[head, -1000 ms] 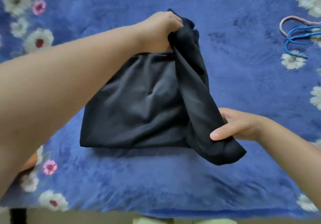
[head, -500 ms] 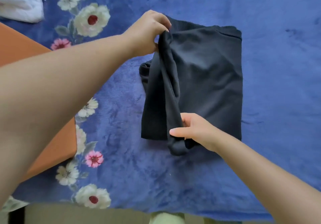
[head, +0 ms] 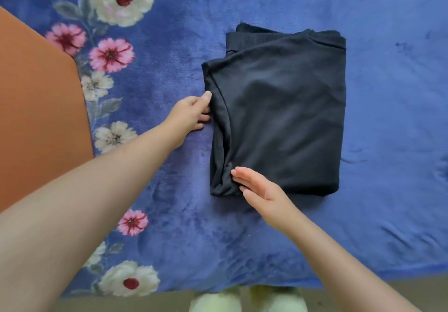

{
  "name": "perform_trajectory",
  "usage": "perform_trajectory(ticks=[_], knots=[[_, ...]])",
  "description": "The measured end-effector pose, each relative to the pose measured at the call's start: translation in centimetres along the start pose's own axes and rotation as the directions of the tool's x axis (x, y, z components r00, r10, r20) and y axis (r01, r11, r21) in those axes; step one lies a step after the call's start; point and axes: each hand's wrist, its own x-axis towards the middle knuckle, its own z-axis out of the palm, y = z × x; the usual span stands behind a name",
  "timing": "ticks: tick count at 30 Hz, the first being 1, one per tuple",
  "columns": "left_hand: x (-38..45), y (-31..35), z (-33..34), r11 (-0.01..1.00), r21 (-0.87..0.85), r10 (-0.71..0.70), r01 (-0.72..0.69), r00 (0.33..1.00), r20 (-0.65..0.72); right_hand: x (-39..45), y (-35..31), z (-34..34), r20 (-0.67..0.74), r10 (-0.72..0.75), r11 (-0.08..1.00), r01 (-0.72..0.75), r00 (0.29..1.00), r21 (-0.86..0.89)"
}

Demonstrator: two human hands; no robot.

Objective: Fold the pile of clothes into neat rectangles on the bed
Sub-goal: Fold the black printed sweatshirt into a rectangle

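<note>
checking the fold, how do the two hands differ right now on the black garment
The left hand sits at the black garment's left edge, fingertips tucked at the fold; the right hand lies at its near left corner. The left's fingers bend slightly; the right's are straight and flat. Both touch the garment without gripping.

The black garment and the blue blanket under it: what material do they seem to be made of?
The black garment looks like a matte knit, perhaps cotton jersey or sweatshirt fabric: it folds in soft creases and has a ribbed band along its far edge. The blue blanket looks like plush fleece, probably synthetic: its short pile shows brushed streaks and a slight sheen, with printed flowers. The exact fibres cannot be told.
</note>
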Motion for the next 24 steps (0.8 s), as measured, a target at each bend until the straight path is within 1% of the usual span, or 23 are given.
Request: perform_trajectory(ticks=[1, 2, 3, 4, 5, 6, 7, 8, 9, 11, 13, 14, 16, 17, 18, 19, 20, 21, 22, 23, 24], knots=[[-0.4, -0.4, 0.4, 0.998, 0.040, 0.038, -0.038, 0.999, 0.003, -1.0, 0.0, -0.3, -0.051, -0.062, 0.997, 0.059, 0.997, -0.052], [-0.7, -0.7, 1.0, 0.992, 0.088, 0.085, -0.085, 0.996, 0.006, -1.7, 0.0, -1.0, -0.135, -0.148, 0.979, 0.125, 0.980, -0.161], [-1.0, -1.0, 1.6, 0.984, 0.134, 0.117, -0.118, 0.993, 0.013, -2.2, 0.1, -2.0, -0.214, -0.246, 0.935, 0.174, 0.945, -0.308], [-1.2, -1.2, 2.3, 0.972, 0.187, 0.144, -0.145, 0.989, 0.017, -2.4, 0.3, -3.5, -0.263, -0.359, 0.845, 0.192, 0.896, -0.499], [-1.2, -1.3, 2.9, 0.956, 0.245, 0.166, -0.164, 0.986, 0.011, -2.5, 0.7, -5.2, -0.257, -0.456, 0.716, 0.180, 0.852, -0.674], [-1.1, -1.3, 3.5, 0.938, 0.304, 0.177, -0.165, 0.984, -0.013, -2.4, 1.1, -7.0, -0.227, -0.510, 0.594, 0.149, 0.829, -0.791], [-1.1, -1.2, 3.9, 0.923, 0.355, 0.181, -0.150, 0.982, -0.057, -2.3, 1.3, -8.7, -0.203, -0.520, 0.504, 0.106, 0.830, -0.857], [-0.8, -1.1, 4.3, 0.918, 0.370, 0.188, -0.141, 0.978, -0.094, -2.1, 1.5, -10.3, -0.213, -0.495, 0.450, 0.039, 0.842, -0.892], [-0.7, -1.1, 4.4, 0.927, 0.344, 0.199, -0.149, 0.973, -0.114, -1.8, 1.7, -11.5, -0.235, -0.465, 0.417, -0.023, 0.854, -0.909], [0.1, -1.4, 4.3, 0.952, 0.248, 0.216, -0.180, 0.969, -0.123, -0.9, 2.3, -12.6, -0.225, -0.429, 0.319, -0.087, 0.875, -0.944], [0.7, -1.6, 3.7, 0.953, 0.221, 0.239, -0.209, 0.963, -0.121, 0.2, 3.4, -12.7, -0.127, -0.410, 0.176, -0.058, 0.903, -0.983], [0.9, -1.8, 3.5, 0.950, 0.224, 0.250, -0.219, 0.961, -0.121, 0.7, 3.9, -12.7, -0.086, -0.380, 0.149, -0.031, 0.921, -0.988], [0.9, -2.2, 3.0, 0.948, 0.221, 0.261, -0.229, 0.957, -0.126, 1.3, 4.0, -13.3, -0.039, -0.351, 0.194, 0.032, 0.936, -0.981], [0.4, -2.3, 2.7, 0.936, 0.241, 0.296, -0.256, 0.944, -0.147, 1.3, 3.6, -14.2, 0.014, -0.358, 0.195, 0.089, 0.933, -0.977], [-0.1, -2.7, 2.2, 0.881, 0.328, 0.411, -0.341, 0.894, -0.176, 0.9, 3.3, -15.4, 0.067, -0.406, 0.172, 0.149, 0.911, -0.974], [-0.4, -3.2, 1.4, 0.740, 0.486, 0.592, -0.465, 0.794, -0.141, 0.5, 3.0, -16.6, 0.106, -0.464, 0.119, 0.181, 0.879, -0.976], [-0.4, -3.8, 0.5, 0.488, 0.652, 0.770, -0.580, 0.638, -0.008, 0.2, 2.9, -18.2, 0.132, -0.513, 0.057, 0.186, 0.848, -0.981], [-0.3, -4.4, -0.4, 0.178, 0.739, 0.861, -0.649, 0.467, 0.202, 0.0, 2.8, -19.7, 0.151, -0.533, -0.021, 0.165, 0.833, -0.986], [0.0, -5.1, -1.1, -0.104, 0.726, 0.845, -0.680, 0.325, 0.425, -0.2, 2.9, -20.8, 0.186, -0.548, -0.093, 0.162, 0.816, -0.982], [0.2, -5.4, -1.6, -0.291, 0.671, 0.762, -0.682, 0.260, 0.594, -0.2, 3.2, -21.6, 0.235, -0.552, -0.162, 0.174, 0.800, -0.971], [0.5, -5.4, -1.9, -0.406, 0.623, 0.663, -0.669, 0.253, 0.704, 0.1, 3.4, -21.9, 0.293, -0.540, -0.229, 0.198, 0.789, -0.953]])
